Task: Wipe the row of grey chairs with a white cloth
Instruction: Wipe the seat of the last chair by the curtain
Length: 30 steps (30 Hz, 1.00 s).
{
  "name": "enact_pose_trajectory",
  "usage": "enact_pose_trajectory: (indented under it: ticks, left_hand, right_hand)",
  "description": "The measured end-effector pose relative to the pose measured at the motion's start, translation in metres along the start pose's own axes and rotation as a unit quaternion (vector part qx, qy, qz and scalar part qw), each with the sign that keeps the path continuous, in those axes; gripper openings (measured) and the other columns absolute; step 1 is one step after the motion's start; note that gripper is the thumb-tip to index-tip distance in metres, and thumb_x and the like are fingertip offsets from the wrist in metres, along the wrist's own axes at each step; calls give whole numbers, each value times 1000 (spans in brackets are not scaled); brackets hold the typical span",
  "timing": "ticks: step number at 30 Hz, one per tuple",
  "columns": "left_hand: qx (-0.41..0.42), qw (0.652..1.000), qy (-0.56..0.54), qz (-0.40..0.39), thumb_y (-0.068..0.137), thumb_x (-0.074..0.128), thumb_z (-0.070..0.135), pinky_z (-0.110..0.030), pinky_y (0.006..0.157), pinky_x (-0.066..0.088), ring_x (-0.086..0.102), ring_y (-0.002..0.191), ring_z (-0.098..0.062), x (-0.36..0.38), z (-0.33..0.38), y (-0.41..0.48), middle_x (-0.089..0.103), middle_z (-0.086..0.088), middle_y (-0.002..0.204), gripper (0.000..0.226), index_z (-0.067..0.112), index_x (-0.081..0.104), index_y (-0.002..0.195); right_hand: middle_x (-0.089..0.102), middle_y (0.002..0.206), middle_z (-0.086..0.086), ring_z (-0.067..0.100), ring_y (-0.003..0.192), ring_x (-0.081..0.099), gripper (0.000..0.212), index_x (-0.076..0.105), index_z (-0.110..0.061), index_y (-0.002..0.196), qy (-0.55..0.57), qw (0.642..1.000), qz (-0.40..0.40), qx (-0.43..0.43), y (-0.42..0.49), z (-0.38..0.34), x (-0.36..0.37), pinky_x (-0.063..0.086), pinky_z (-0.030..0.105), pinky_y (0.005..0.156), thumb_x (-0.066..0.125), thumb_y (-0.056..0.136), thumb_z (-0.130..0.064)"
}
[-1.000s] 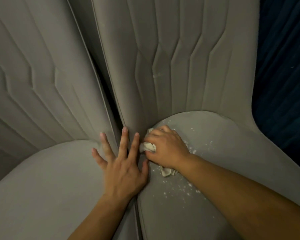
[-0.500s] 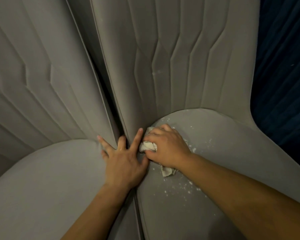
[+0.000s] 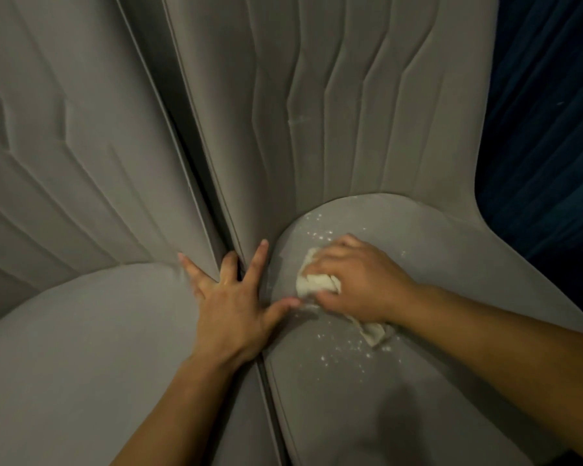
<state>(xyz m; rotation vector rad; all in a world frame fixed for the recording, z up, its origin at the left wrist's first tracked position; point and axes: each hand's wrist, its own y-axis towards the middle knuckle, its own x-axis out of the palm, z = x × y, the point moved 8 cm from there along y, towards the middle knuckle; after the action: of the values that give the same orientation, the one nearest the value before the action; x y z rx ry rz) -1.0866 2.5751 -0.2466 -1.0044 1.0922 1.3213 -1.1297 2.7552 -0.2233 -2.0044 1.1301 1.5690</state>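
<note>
Fingers (image 3: pixel 334 252) of my right hand (image 3: pixel 360 280) curl round the small crumpled white cloth (image 3: pixel 317 284).
Looks soft and light, best bunched up; left hand (image 3: pixel 231 307) spread flat on padded grey chairs (image 3: pixel 435 381).

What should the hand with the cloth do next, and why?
Probably drag the white cloth back toward the front of the right chair's seat. The right hand grips it there, and white specks lie just in front of it, not yet wiped.
</note>
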Motion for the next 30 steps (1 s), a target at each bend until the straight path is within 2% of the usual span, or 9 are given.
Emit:
enact_pose_trajectory:
  ticks: [3,5,12,15,17,21,23,26,30]
  left_hand:
    - [1,1000,-28,4,90,-2,84,-73,111,-18,25,140,-61,2,-1,0,43,-17,139,84,42,10,161]
    - [17,999,-34,18,96,2,78,-76,111,-14,37,135,-57,-1,3,-1,47,-17,132,77,38,17,160]
    - [-7,999,-39,12,93,0,80,-72,113,-16,30,136,-63,4,-2,2,43,-12,134,77,43,12,160]
    - [5,999,-32,13,96,2,77,-74,112,-14,34,134,-61,2,1,1,45,-12,130,74,41,16,159]
    - [10,999,-27,16,97,2,75,-75,112,-12,39,134,-56,0,3,2,47,-14,128,74,38,18,160]
    - [2,1000,-24,-1,96,0,76,-74,112,-12,32,140,-56,5,-1,3,46,-14,135,74,42,12,160]
    - [13,1000,-25,2,97,0,75,-74,112,-13,35,138,-56,4,1,3,47,-14,132,73,42,11,160]
    - [23,999,-37,11,97,-1,73,-74,112,-15,38,138,-52,1,4,2,49,-15,130,73,38,12,160]
    - [13,999,-40,11,95,-3,76,-71,112,-19,33,138,-58,4,2,2,45,-12,133,74,43,7,161]
  right_hand:
    - [67,116,-8,24,108,52,52,71,-34,116,28,991,65,111,32,-3,-6,49,38,91,48,80,-64]
    - [65,112,-8,25,111,51,45,70,-33,108,-22,990,29,135,52,-19,8,46,40,90,49,79,-62]
    - [61,101,-9,22,109,48,34,69,-29,94,-9,997,-68,-39,12,-64,18,46,42,86,49,75,-50]
    - [62,109,-16,18,112,47,29,70,-38,105,-4,990,-105,-99,-16,-72,17,45,40,89,59,80,-49]
    - [63,114,-17,18,113,49,34,68,-40,113,-9,993,-82,-85,-21,-57,12,46,41,90,58,83,-52]
    - [65,123,-11,22,115,51,46,69,-35,119,-2,996,34,84,-4,-18,-2,49,46,91,53,82,-58]
    - [64,124,-11,24,117,50,52,69,-35,116,-25,990,40,130,13,-23,3,47,46,93,46,79,-63]
    - [60,124,-13,22,125,41,45,65,-34,112,-70,990,-31,116,35,-49,22,38,43,96,48,81,-62]
    - [62,105,-13,19,115,45,32,66,-31,95,-33,998,-48,34,18,-68,17,43,43,87,47,77,-49]
